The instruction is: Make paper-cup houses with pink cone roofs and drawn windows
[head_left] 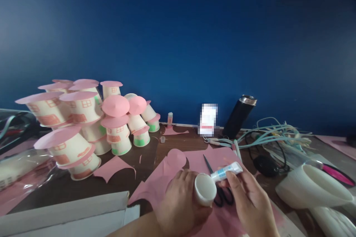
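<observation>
My left hand (180,202) is wrapped round a white paper cup (205,189), whose round end is tipped toward me. In my right hand (249,196) is a small white and blue glue tube (226,172), pinched between thumb and fingers. Its tip points left and meets the cup's rim, though I cannot tell whether they touch. Behind the cup lie black-handled scissors (219,195), partly hidden by my hands. Pink paper (191,157) with cut edges spreads beneath, and a pink paper disc (176,159) rests just beyond my left hand.
Decorated cups with pink paper roofs (83,103) are stacked at the left. A black bottle (239,116) and a blurred bright screen (208,119) stand by the blue wall. At the right lie pale cables (267,137), a black mouse (265,166) and a toilet roll (294,189).
</observation>
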A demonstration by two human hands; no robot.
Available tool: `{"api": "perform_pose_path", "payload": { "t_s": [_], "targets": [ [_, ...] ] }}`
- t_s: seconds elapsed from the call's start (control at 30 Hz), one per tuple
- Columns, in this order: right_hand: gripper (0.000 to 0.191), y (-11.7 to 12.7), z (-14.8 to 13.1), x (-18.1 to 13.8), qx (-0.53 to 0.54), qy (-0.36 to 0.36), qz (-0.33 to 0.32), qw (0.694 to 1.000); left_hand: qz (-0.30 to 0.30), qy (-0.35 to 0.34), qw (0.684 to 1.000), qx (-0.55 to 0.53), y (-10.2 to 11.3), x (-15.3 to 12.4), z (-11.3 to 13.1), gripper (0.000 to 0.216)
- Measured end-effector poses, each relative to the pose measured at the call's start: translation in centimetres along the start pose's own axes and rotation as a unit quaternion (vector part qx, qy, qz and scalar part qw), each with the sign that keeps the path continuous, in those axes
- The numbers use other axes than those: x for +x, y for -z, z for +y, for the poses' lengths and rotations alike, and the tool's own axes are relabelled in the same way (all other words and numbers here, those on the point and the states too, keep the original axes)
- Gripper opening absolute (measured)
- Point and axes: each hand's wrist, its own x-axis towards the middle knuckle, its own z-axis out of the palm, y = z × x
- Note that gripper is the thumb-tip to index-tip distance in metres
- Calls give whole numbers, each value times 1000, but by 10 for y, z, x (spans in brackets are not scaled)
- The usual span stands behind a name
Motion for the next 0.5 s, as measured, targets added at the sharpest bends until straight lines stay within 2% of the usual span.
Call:
{"api": "perform_pose_path", "payload": {
  "t_s": [0.27,0.33,0.5],
  "targets": [
    [22,-4,-3,-3,-9,66,-19,998,8,-8,1000,-16,-1,0,-2,48],
    [22,-3,-2,-5,-19,64,-19,998,12,-11,1000,-12,-2,0,-3,47],
    [26,-1,-5,-4,11,33,29,999,29,-12,999,-9,-4,1,-3,42]
  ]
}}
